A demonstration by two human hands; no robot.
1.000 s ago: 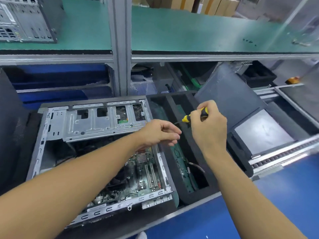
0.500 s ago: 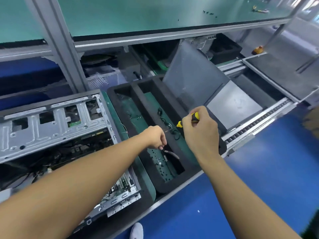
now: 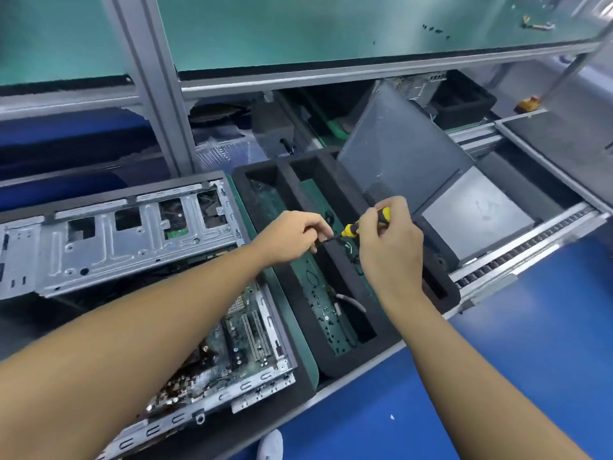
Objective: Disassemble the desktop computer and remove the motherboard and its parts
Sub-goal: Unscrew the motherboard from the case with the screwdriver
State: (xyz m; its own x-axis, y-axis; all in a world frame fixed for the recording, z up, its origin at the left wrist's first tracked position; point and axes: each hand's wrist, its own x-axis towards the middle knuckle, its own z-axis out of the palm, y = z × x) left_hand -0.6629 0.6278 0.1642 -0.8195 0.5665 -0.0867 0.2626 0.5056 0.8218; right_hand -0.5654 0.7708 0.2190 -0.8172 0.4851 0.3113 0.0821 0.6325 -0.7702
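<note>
Nearest, the motherboard [image 3: 238, 333] sits inside the open computer case [image 3: 109, 240] at the bench's [image 3: 365, 368] near left edge. Beyond it, over the black foam tray [image 3: 335, 356], the right hand [image 3: 391, 247] grips the screwdriver [image 3: 365, 224] by its yellow handle while the left hand [image 3: 292, 235] pinches its tip. Any screw there is too small to see. It is probably best to pull straight off the tip, low over a compartment, so nothing bounces out.

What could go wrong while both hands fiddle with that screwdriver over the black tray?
1. The left hand pinches the screwdriver at its tip; anything small there could fall outside the tray.
2. The right hand could slip and jab the left hand.
3. The left forearm crosses above the bare motherboard and might brush it.
</note>
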